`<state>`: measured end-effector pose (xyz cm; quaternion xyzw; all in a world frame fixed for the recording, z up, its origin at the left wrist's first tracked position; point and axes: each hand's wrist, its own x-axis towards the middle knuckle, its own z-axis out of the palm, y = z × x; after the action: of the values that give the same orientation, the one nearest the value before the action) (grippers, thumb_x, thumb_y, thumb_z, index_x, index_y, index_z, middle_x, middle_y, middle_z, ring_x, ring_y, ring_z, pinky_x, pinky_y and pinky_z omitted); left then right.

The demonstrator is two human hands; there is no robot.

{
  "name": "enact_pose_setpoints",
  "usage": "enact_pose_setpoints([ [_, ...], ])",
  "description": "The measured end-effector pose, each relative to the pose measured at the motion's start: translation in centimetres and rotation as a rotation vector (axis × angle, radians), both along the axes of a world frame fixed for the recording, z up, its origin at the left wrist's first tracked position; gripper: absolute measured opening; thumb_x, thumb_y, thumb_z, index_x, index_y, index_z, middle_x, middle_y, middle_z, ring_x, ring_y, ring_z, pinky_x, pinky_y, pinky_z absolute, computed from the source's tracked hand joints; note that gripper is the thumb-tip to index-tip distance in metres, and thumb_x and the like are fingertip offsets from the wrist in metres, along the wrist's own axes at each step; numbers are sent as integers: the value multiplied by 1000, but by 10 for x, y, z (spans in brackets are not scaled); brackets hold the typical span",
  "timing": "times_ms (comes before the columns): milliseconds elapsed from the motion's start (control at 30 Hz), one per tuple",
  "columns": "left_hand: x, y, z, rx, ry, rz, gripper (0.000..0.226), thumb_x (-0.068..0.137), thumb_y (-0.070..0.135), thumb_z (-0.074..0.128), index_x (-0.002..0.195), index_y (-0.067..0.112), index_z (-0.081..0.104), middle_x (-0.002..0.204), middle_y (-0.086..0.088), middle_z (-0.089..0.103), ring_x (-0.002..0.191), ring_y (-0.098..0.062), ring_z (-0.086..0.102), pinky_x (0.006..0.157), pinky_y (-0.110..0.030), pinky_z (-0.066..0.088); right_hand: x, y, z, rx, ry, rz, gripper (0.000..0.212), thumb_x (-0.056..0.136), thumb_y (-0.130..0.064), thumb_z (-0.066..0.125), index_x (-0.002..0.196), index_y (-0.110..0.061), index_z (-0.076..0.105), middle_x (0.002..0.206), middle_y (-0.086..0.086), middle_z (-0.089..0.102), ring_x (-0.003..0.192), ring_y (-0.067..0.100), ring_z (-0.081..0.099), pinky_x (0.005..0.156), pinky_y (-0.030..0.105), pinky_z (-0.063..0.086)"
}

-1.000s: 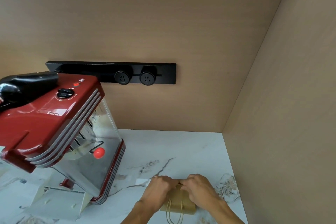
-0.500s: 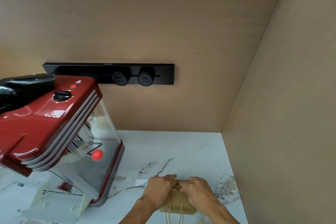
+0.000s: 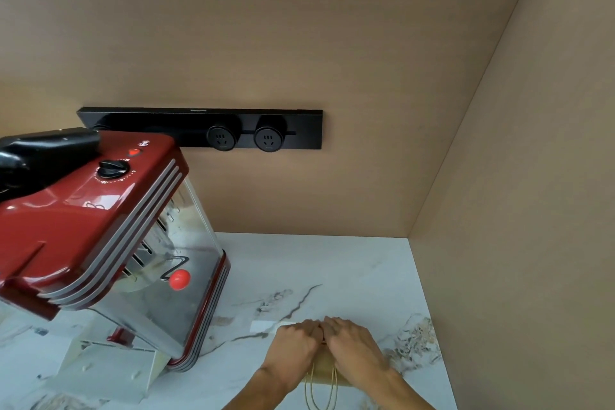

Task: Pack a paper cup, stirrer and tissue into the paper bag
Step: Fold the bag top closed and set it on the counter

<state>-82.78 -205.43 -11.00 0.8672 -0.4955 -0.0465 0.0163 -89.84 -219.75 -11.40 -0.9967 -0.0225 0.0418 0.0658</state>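
Note:
A brown paper bag (image 3: 327, 371) with twine handles lies flat on the white marble counter (image 3: 349, 263) near the front edge. My left hand (image 3: 294, 344) and my right hand (image 3: 354, 344) rest side by side on the bag's far end, fingers curled down and touching each other, pinching its top edge. A white piece (image 3: 263, 325), perhaps a tissue, lies on the counter just left of my left hand. No paper cup or stirrer is in view.
A red popcorn machine (image 3: 109, 243) with a clear chamber stands at the left, close to my left hand. A black socket strip (image 3: 213, 128) hangs on the beige back wall. A beige side wall (image 3: 519, 243) bounds the counter at the right.
My two hands have drawn closer together on the bag's far end; their fingers now touch. The bag has stayed in place.

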Motion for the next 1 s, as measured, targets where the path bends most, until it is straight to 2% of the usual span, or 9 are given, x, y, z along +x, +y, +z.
enact_pose_setpoints([
  [100,-3,1,-13,-89,79,-42,41,45,18,90,83,24,75,76,12,73,65,-1,67,56,-15,52,-6,2,-20,50,-41,18,64,34,-26,91,96,-20,78,97,-5,79,87,7,74,76,20,60],
  [267,0,6,-30,-154,95,-67,46,49,13,90,92,20,77,92,8,77,81,-3,72,75,-15,56,-6,4,-29,70,-88,14,52,44,-23,91,94,-17,79,97,0,79,88,11,75,75,25,61],
  [367,1,8,-37,-175,116,-65,47,50,10,89,95,16,77,97,3,77,86,-7,73,76,-18,59,-7,2,-33,36,-112,37,33,69,-18,62,98,-16,78,99,0,79,90,11,75,77,24,61],
  [433,3,10,-43,-187,115,-78,47,51,7,88,97,13,76,101,-1,77,90,-10,73,76,-20,59,-7,2,-34,25,-76,37,43,74,-15,44,100,-16,78,100,-1,79,91,12,75,78,25,61],
  [600,8,11,-41,-182,105,-100,51,45,7,90,94,13,79,98,0,78,89,-8,74,76,-19,59,-5,2,-32,22,-31,25,44,72,-15,43,98,-18,78,97,-3,79,87,11,76,74,24,61],
  [700,9,9,-39,-161,87,-83,55,41,11,93,94,17,79,97,4,78,88,-5,73,73,-17,58,-5,-6,-27,63,-15,36,42,68,-18,48,97,-21,79,96,-7,79,86,6,75,72,20,61],
  [833,12,11,-35,-119,78,-51,51,38,17,91,87,22,78,91,9,78,82,-3,73,58,-17,57,-4,-19,-35,58,-70,75,50,43,-23,81,93,-27,77,99,-14,77,91,0,72,76,17,59],
  [900,10,13,-28,-88,50,-11,41,39,19,88,78,25,76,76,10,76,64,-4,71,44,-17,49,-5,-22,-35,58,-120,67,43,40,-21,85,81,-26,76,87,-14,78,88,1,73,71,18,59],
  [1000,8,15,-21,-43,6,26,31,40,18,82,68,25,69,56,9,63,40,-11,56,34,-18,35,-7,-20,-28,43,-168,52,31,39,-20,83,65,-25,65,56,-10,66,59,6,68,47,18,50],
])
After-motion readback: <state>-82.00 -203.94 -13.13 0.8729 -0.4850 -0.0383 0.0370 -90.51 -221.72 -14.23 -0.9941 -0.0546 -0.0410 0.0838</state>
